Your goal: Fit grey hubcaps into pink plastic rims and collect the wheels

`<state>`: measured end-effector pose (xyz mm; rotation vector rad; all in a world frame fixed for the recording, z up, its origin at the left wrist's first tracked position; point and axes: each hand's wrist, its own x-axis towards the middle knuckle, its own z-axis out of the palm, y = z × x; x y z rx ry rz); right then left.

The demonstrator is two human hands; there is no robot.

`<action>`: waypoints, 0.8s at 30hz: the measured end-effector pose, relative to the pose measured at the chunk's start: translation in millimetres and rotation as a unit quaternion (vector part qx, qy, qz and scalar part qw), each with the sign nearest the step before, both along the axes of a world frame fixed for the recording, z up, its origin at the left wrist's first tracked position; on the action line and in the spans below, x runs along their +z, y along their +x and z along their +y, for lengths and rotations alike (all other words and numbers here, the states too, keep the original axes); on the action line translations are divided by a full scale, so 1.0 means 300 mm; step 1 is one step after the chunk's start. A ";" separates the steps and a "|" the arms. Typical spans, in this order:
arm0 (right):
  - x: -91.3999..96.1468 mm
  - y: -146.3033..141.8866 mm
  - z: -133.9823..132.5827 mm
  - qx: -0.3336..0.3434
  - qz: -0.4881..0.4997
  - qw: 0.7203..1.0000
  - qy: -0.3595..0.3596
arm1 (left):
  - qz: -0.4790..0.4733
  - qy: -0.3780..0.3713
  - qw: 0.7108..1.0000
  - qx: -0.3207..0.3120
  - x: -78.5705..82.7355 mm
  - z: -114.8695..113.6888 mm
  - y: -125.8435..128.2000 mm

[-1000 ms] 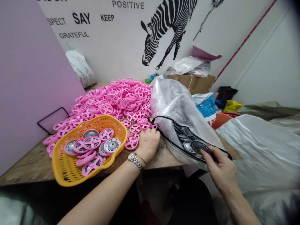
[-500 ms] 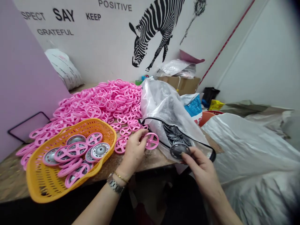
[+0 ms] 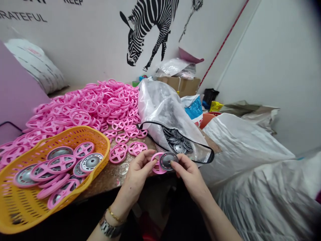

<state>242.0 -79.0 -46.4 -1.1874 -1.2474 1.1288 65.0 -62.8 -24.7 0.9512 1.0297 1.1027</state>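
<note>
Between finger and thumb, my left hand [image 3: 139,172] grips a pink spoked wheel ring [image 3: 156,169] by its left side. A dark grey round disc [image 3: 168,161] is pinched in my right hand [image 3: 188,172]. The disc overlaps the right part of the ring, in front of the table's edge; whether the two are joined I cannot tell. Just behind them lies a clear plastic bag [image 3: 160,103] with a black-edged mouth, showing several grey discs [image 3: 179,147] inside. Loose pink rings [image 3: 118,153] lie on the table near my left hand.
An orange-yellow basket [image 3: 102,142] at the left holds pink rings and silver-grey discs. Behind it rises a large heap of pink rings [image 3: 89,106]. A cardboard box [image 3: 187,87] stands at the back, and big white sacks [image 3: 238,144] fill the right side.
Both hands have come together, bringing the grey disc left and over the pink ring. The view has turned, so the basket and heap appear farther left.
</note>
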 end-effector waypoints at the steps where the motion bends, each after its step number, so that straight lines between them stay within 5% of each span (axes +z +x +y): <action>1: 0.000 -0.003 -0.003 0.010 0.025 1.000 -0.008 | 0.001 -0.003 1.000 -0.004 -0.003 -0.002 0.000; 4: 0.015 -0.007 -0.020 0.034 0.046 0.998 -0.006 | 0.009 -0.026 0.999 -0.029 -0.008 -0.010 -0.006; 7: 0.044 0.003 -0.041 0.045 -0.038 0.995 0.074 | 0.003 -0.078 0.995 -0.066 -0.014 -0.015 -0.018; 13: 0.093 0.032 -0.072 0.148 -0.241 0.915 0.287 | -0.061 -0.138 0.976 -0.158 -0.017 -0.027 -0.034; 16: 0.096 0.028 -0.087 0.155 -0.230 0.925 0.261 | -0.064 -0.117 0.980 -0.149 -0.007 -0.034 -0.030; 20: 0.065 0.024 -0.091 0.052 -0.137 0.976 0.161 | -0.030 -0.104 0.988 -0.107 -0.005 -0.036 -0.020; 24: 0.023 0.031 -0.076 -0.020 -0.098 0.993 0.058 | 0.007 -0.081 0.993 -0.089 -0.028 -0.033 -0.010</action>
